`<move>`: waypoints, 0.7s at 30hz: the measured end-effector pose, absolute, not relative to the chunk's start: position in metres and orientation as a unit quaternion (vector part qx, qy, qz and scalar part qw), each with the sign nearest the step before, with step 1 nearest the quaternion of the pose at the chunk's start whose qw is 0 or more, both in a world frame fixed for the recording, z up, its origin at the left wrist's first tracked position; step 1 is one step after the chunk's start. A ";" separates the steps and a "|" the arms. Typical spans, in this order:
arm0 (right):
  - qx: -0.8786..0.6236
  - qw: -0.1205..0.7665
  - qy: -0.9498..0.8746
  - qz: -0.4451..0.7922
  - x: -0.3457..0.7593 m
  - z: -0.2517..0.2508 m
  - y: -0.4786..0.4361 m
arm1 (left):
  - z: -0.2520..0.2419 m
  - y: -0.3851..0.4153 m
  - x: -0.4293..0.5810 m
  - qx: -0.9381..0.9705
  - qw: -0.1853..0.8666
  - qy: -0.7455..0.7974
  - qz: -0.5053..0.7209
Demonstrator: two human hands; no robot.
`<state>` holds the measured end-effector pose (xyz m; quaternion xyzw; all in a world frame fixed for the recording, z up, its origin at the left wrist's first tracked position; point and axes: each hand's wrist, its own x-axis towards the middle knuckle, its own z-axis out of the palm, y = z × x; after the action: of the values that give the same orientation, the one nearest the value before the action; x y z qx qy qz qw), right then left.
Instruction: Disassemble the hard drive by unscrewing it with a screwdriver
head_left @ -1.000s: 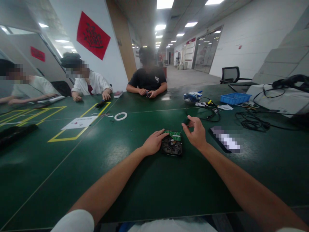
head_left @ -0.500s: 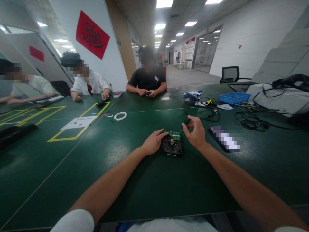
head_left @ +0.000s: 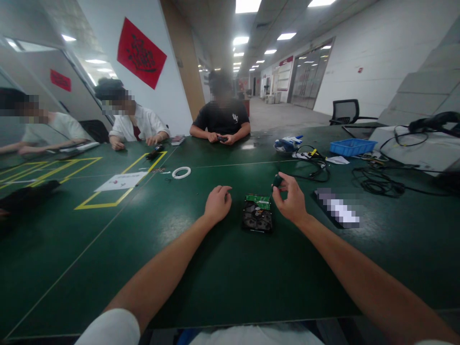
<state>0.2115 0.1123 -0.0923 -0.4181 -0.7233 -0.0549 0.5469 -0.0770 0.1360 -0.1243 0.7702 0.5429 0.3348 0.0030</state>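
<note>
A hard drive (head_left: 257, 219) lies on the green table with its underside up, showing a green circuit board (head_left: 259, 201) along its far edge. To its right, my right hand (head_left: 292, 197) is closed around the dark handle of a screwdriver (head_left: 277, 181). The thin shaft points down toward the board's right end; whether its tip touches cannot be made out. My left hand (head_left: 217, 205) rests left of the drive, apart from it. Its fingers are loosely bent, with a gap between thumb and forefinger, and nothing shows in them.
A phone (head_left: 337, 209) lies right of my right hand. Farther back are black cables (head_left: 381, 181), a blue tray (head_left: 352, 147) and a blue-white bundle (head_left: 288, 143). A white ring (head_left: 181, 172) and a paper sheet (head_left: 120, 181) lie to the left. Several people sit across the table.
My left hand has come off the hard drive and moved left, its fingers now bent. My right hand stays beside the drive with the screwdriver. The view has shifted slightly.
</note>
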 end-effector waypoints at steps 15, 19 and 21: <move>-0.401 0.559 -0.723 -0.067 0.211 -0.088 0.111 | -0.124 0.167 -0.181 0.535 0.004 0.821 0.200; -0.392 0.567 -0.723 -0.048 0.211 -0.089 0.111 | -0.123 0.164 -0.172 0.543 -0.009 0.822 0.173; -0.392 0.567 -0.724 -0.038 0.211 -0.090 0.111 | -0.122 0.163 -0.172 0.548 -0.014 0.819 0.170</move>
<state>0.2112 0.1113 -0.0896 -0.3922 -0.7236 -0.0379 0.5666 -0.1718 0.1626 -0.1225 0.5481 0.8188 0.1704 -0.0143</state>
